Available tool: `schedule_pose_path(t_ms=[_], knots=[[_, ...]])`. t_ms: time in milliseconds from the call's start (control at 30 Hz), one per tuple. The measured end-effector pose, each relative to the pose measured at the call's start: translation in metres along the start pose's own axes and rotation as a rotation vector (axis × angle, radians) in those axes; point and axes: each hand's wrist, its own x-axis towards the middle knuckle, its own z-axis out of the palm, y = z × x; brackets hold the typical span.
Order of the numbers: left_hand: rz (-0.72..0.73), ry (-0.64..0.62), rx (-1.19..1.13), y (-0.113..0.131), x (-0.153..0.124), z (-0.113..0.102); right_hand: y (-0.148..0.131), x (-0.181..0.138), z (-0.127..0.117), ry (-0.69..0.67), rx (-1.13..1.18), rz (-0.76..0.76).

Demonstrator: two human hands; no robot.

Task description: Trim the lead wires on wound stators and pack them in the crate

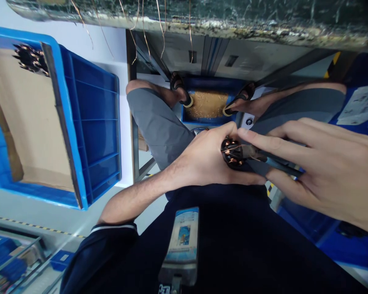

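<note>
Round black copper-wound core is clasped by curled fingers of left hand, edge overlapped by blue-handled metal tool, pinched in right hand. 1 blue plastic crate is seen leftward.

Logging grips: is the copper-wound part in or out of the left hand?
In: the left hand curls around the part, one end exposed.

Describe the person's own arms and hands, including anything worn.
The left hand and right hand wear no gloves. The left arm has a short navy sleeve with a thin white stripe near its hem; no right sleeve shows.
</note>
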Motion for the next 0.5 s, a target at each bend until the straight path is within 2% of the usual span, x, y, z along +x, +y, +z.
schedule_pose_path(t_ms=[100, 200, 333, 400, 500], knots=[[-0.026, -0.016, -0.001, 0.001, 0.001, 0.003, 0.000, 0.002, -0.002, 0.005, 0.017, -0.011], [-0.057, -0.045, -0.090, -0.001, 0.001, 0.005, 0.006, 0.003, -0.002, -0.017, 0.201, -0.018], [-0.146, -0.123, -0.495, -0.008, 0.001, 0.009, 0.013, 0.008, 0.003, -0.028, 0.432, 0.099], [-0.241, -0.139, -0.734, -0.014, 0.001, 0.015, 0.009, 0.012, 0.011, 0.004, 0.525, 0.141], [-0.331, -0.154, -0.940, -0.024, -0.003, 0.026, -0.003, 0.018, 0.026, 0.070, 0.720, 0.140]])
